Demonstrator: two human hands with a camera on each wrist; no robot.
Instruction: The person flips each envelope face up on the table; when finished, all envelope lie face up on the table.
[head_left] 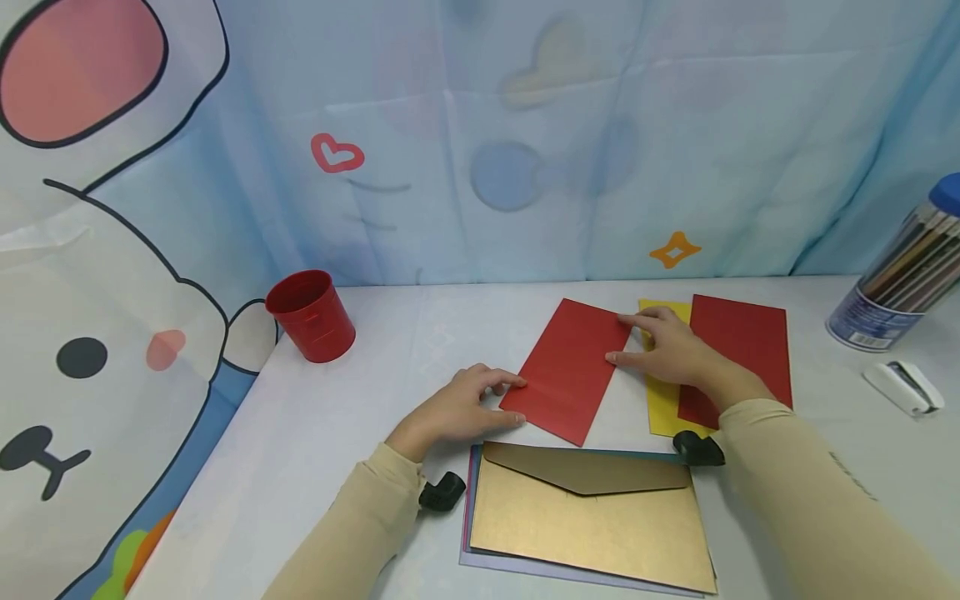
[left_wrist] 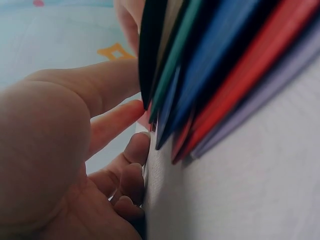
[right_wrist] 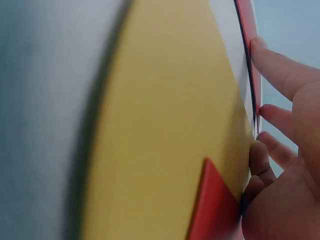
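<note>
A red envelope (head_left: 566, 371) lies slanted on the white table, between both hands. My left hand (head_left: 468, 404) touches its lower left edge with extended fingers and thumb. At its upper right edge, the forefinger and thumb of my right hand (head_left: 675, 350) rest, fairly straight. Under the right hand and wrist are a yellow envelope (head_left: 663, 408) and a second red envelope (head_left: 738, 342) overlapping it. Nearest to me lies a stack topped by a gold envelope (head_left: 585, 525); its coloured edges, with a blue envelope (left_wrist: 212, 65) among them, show in the left wrist view.
A red cup (head_left: 311, 321) stands at the table's back left. On the right are a clear jar of pens (head_left: 900, 283) with a blue lid and a small white stapler-like object (head_left: 903, 387). A patterned blue curtain (head_left: 525, 167) hangs behind the table.
</note>
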